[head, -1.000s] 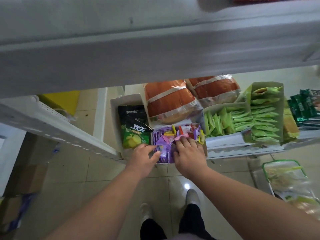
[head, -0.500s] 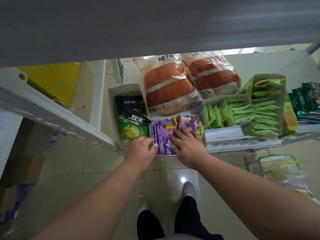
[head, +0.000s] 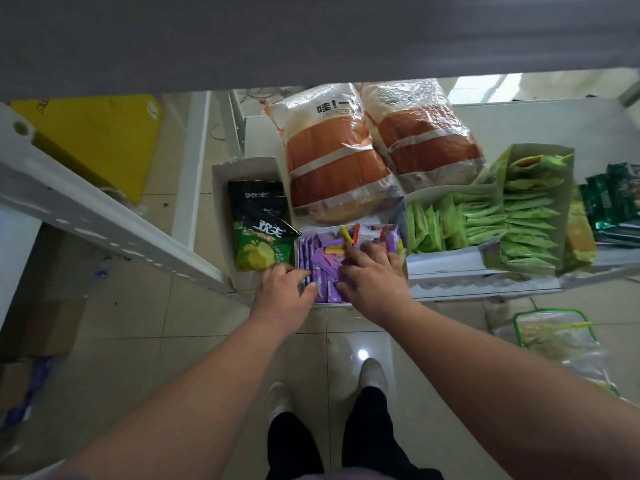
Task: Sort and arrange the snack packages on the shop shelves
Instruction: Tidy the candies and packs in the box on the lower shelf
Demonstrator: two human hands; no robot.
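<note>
A small white box (head: 401,233) of purple snack packets (head: 325,268), with a few orange and red ones at the back, sits at the front edge of the low shelf. My left hand (head: 284,294) is at the box's front left corner, fingers curled and thumb pressed against the upright purple packets there. My right hand (head: 372,277) lies over the packets on the right side of the box with its fingers spread and fairly straight. A green and black chip bag (head: 259,244) stands in a white box (head: 221,188) just left of my left hand.
Two big orange bread bags (head: 332,161) lie behind the purple box. Boxes of green packets (head: 485,220) and dark green packs (head: 613,199) fill the shelf to the right. An upper shelf (head: 311,36) overhangs. A clear bag (head: 561,344) and cardboard (head: 41,327) lie on the tiled floor.
Both hands stay at the purple packet box. My right fingers have spread further over the packets. The view has shifted, so more of the bread bags shows.
</note>
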